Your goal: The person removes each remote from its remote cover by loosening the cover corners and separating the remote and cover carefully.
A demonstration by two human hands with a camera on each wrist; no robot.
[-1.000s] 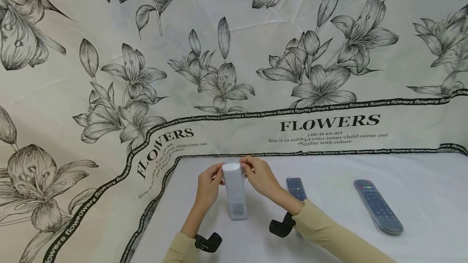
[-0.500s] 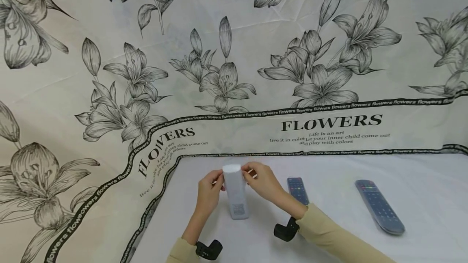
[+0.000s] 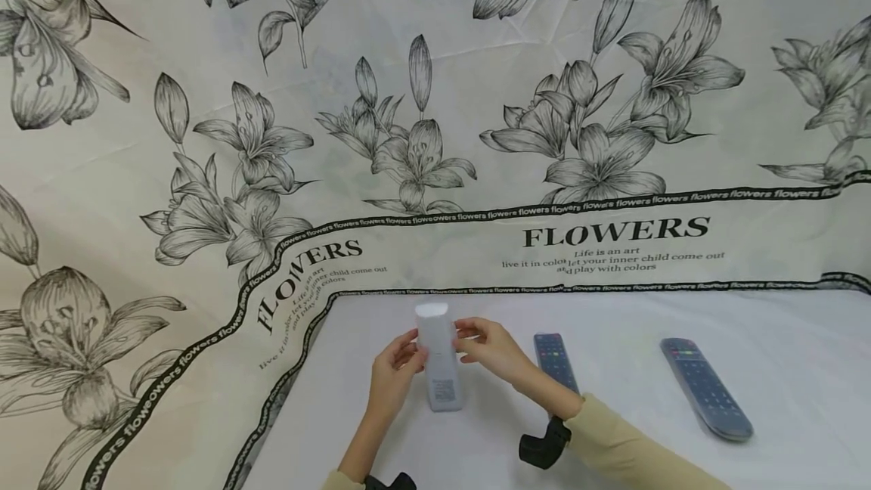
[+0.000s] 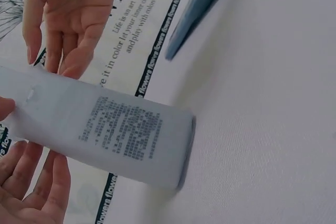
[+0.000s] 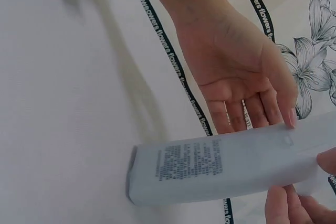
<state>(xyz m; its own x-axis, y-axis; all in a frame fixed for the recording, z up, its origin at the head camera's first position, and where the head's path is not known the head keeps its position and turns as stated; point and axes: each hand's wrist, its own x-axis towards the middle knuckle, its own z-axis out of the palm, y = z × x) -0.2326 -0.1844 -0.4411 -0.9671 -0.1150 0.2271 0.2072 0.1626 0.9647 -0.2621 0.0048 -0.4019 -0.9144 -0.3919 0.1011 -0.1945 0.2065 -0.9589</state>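
A pale remote control [image 3: 441, 373] with a block of print near its lower end stands on end, its back towards me. Its button side is hidden. My left hand [image 3: 397, 369] holds its left edge, thumb at the front. At the right edge is my right hand [image 3: 491, 350], thumb and fingertips around the side. In the left wrist view the printed remote [image 4: 121, 127] lies between both hands, the right hand [image 4: 73, 19] above. From the right wrist, the left hand [image 5: 231, 61] shows behind the remote [image 5: 231, 163]. Whether the lower end touches the table cannot be told.
Two dark blue remotes with buttons lie to the right: one remote [image 3: 556, 361] partly behind the right forearm, another remote [image 3: 708, 388] farther out. White cloth covers the table [image 3: 612, 324]. A flower-printed curtain [image 3: 469, 255] hangs along the back and left.
Both hands have slid down the sides of the pale remote from its top end to about its middle. The remote stays in nearly the same place. The blue remotes lie where they were.
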